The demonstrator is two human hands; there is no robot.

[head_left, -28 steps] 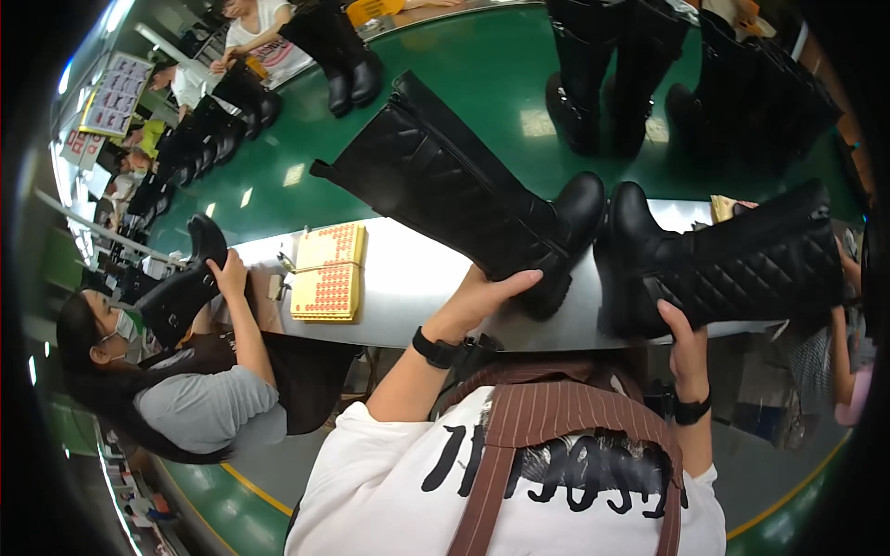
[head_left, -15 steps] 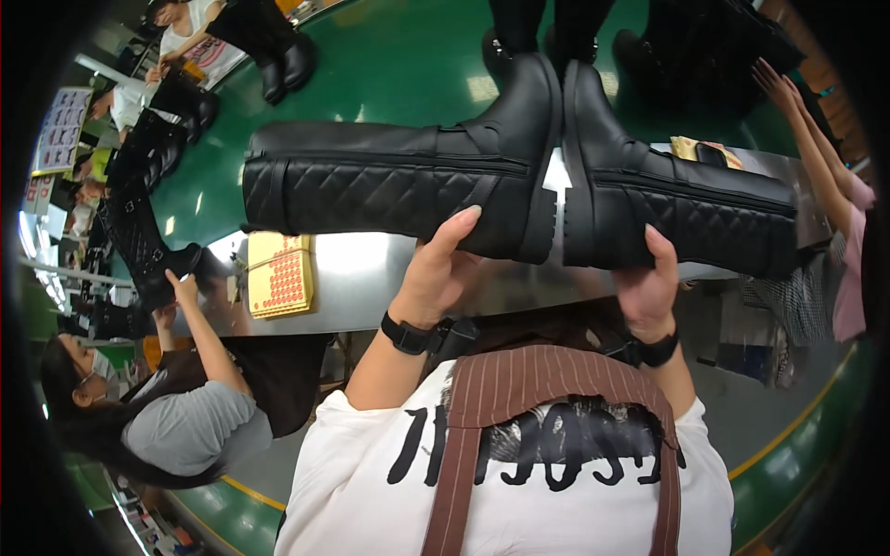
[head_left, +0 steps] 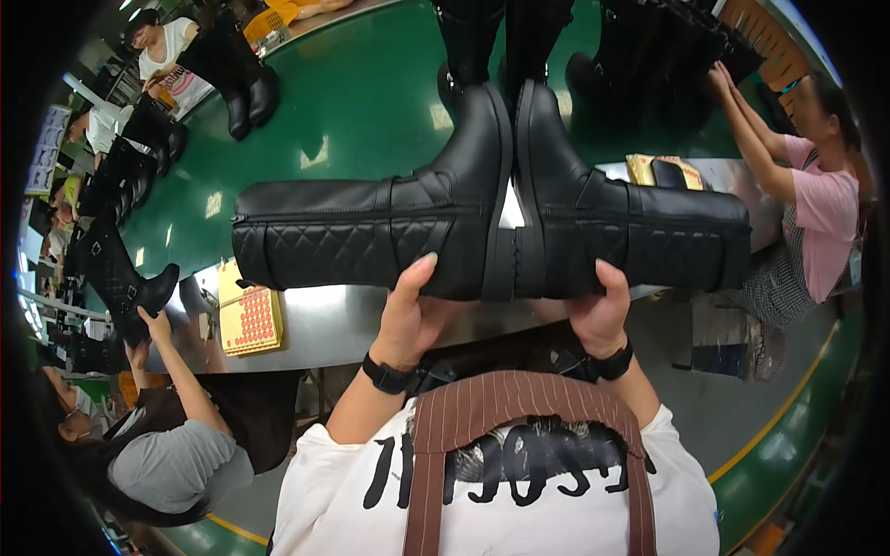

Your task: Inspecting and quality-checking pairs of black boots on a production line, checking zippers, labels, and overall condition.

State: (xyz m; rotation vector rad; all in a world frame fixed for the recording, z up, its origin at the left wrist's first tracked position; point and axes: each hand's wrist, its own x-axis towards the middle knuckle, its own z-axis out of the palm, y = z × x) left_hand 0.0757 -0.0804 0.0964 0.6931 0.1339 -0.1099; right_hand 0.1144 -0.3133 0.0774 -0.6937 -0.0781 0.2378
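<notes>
Two tall black boots with quilted shafts and side zips lie sideways in my hands, soles facing each other. My left hand (head_left: 408, 315) grips the left boot (head_left: 371, 222) from below near its heel, thumb on the near side and fingers hidden underneath. The right boot (head_left: 640, 227) is held the same way by my right hand (head_left: 598, 310). The heels touch or nearly touch in the middle, and the toes point away from me. Both zips appear closed.
More black boots (head_left: 468, 37) stand on the green table (head_left: 343, 102) ahead. Yellow printed cards (head_left: 250, 310) lie at left on the metal edge, others (head_left: 663, 169) at right. One co-worker (head_left: 181, 463) at left handles a boot (head_left: 120, 269); another (head_left: 816, 195) at right reaches toward boots.
In the view, both boots and my hands sit lower and further left. The boots' heels have come closer together. More of the person at right shows, their hands on or near boots.
</notes>
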